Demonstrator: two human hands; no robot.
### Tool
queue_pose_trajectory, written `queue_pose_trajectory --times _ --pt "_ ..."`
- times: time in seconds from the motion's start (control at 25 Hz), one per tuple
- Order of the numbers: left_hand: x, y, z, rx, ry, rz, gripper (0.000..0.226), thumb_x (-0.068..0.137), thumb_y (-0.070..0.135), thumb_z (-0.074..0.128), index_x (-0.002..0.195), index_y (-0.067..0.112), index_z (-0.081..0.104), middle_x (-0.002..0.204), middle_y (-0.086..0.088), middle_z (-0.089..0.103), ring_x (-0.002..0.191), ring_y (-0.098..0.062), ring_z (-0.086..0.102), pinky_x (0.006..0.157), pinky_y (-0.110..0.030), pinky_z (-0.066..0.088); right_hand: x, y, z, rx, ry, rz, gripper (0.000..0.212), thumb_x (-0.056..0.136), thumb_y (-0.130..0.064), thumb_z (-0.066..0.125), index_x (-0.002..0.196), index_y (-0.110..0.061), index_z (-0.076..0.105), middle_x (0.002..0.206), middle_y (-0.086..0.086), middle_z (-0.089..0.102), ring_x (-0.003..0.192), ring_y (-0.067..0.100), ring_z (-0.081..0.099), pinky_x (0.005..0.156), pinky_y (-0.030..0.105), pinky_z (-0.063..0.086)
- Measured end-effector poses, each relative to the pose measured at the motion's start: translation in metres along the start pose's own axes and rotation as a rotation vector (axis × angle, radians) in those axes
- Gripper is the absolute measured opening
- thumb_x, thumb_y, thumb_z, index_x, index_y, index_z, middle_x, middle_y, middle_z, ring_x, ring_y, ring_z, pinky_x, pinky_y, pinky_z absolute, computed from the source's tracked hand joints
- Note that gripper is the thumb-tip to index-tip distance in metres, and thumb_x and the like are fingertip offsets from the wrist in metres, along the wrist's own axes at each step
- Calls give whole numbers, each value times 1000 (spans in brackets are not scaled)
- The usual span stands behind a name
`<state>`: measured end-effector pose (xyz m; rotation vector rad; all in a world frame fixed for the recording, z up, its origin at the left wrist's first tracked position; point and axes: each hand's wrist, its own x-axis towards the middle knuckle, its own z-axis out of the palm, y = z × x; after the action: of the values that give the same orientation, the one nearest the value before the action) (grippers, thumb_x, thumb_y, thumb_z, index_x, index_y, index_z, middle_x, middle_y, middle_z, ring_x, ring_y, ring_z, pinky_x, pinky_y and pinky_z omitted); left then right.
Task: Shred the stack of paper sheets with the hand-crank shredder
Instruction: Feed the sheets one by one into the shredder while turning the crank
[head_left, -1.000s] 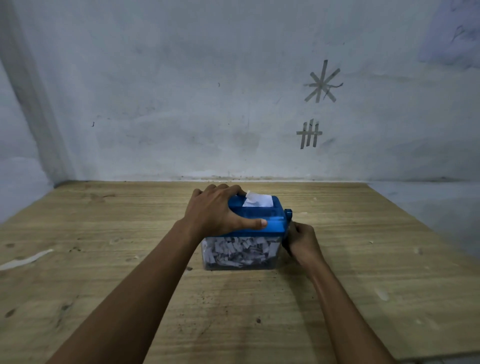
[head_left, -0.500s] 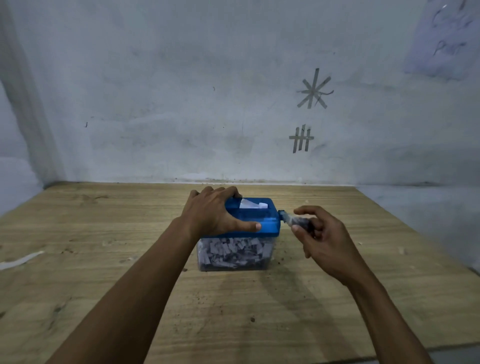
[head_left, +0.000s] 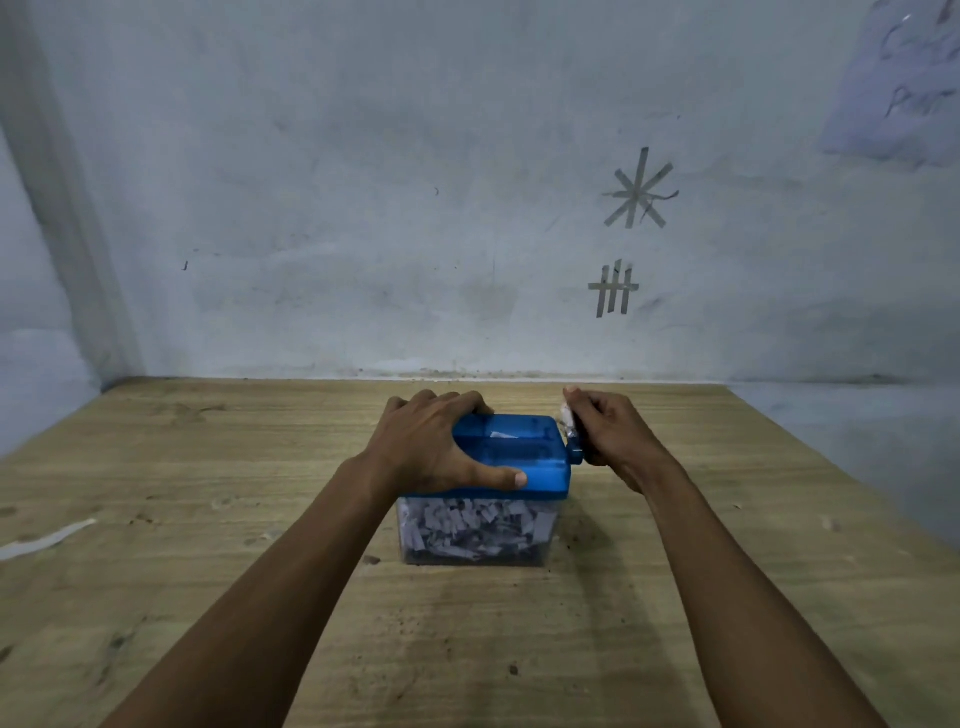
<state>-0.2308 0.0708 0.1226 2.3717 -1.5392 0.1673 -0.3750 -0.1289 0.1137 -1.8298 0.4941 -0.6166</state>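
A small shredder with a blue lid (head_left: 524, 457) stands mid-table on a clear bin (head_left: 475, 530) packed with white paper strips. Only a small tip of a paper sheet (head_left: 501, 435) still shows in the lid's slot. My left hand (head_left: 434, 447) grips the lid from the left, fingers over its far edge and thumb along the near edge. My right hand (head_left: 610, 434) is curled round the crank handle (head_left: 569, 423) at the lid's right side, with the handle up and toward the far side. No loose stack of sheets is in view.
The wooden table (head_left: 675, 597) runs back to a pale wall (head_left: 363, 208) with tape marks. A pale scrap (head_left: 47, 540) lies near the left edge. The table's right edge drops off beyond my right arm.
My right hand swung the crank from low beside the bin, out to the right, then up to the far side. The paper sank deeper into the slot. My left hand kept its grip.
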Motion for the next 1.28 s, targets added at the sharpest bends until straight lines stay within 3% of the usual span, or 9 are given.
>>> queue_pose_trajectory --times 0.12,0.2,0.44,0.6,0.76,0.88,1.0,1.12,1.28 --pt "-1 1 1 12 8 -24 102 50 105 29 129 42 48 128 15 58 108 -12 47 92 -38 30 1 35 13 -48 -50 346 34 106 -26 42 86 -5 60 58 3 45 45 12 32 44 26 27" --pt "-2 2 2 33 5 -40 105 50 105 26 135 45 44 134 13 56 118 -15 49 97 -41 31 -10 51 28 53 2 433 25 100 -9 38 91 -3 61 58 4 48 44 13 34 43 25 26" --pt "-4 8 3 51 20 -115 110 49 106 23 142 51 41 138 7 54 127 -20 47 102 -47 33 -41 61 49 11 275 225 33 106 -25 41 85 -10 61 65 4 55 52 15 44 51 29 36" --pt "-4 9 1 45 15 -113 113 47 106 22 143 48 43 138 7 54 127 -21 48 101 -46 32 -92 56 38 -50 230 65 30 106 -34 43 87 -19 62 62 -7 53 56 10 47 56 33 40" --pt "-4 10 -1 46 17 -88 113 48 105 23 142 46 44 137 9 54 126 -19 48 101 -44 32 -105 41 17 -116 136 -123 13 102 -26 54 97 -21 66 61 -16 56 57 0 49 57 25 41" --pt "-3 10 1 54 12 -77 114 49 105 23 143 44 44 138 10 54 125 -19 48 100 -44 33 -104 43 19 -74 207 -150 16 100 -32 55 93 -21 66 62 -19 59 56 -1 52 57 22 40" --pt "-5 9 5 74 8 -44 111 52 105 24 145 45 41 139 11 52 125 -17 46 98 -42 31 -97 27 29 3 345 -235 34 100 -43 48 85 -17 64 55 -15 50 51 1 41 51 20 36" --pt "-4 8 8 95 -7 -26 110 55 105 23 146 47 38 140 12 51 124 -16 45 98 -41 32 -58 -6 28 93 479 -159 45 103 -35 52 70 -6 61 51 -11 52 48 1 45 50 16 39" --pt "0 6 4 85 15 -59 112 54 105 18 148 47 37 142 12 50 127 -19 45 100 -44 31 -7 -30 22 164 291 119 37 94 -38 55 67 -13 54 56 2 48 42 13 32 46 23 24"
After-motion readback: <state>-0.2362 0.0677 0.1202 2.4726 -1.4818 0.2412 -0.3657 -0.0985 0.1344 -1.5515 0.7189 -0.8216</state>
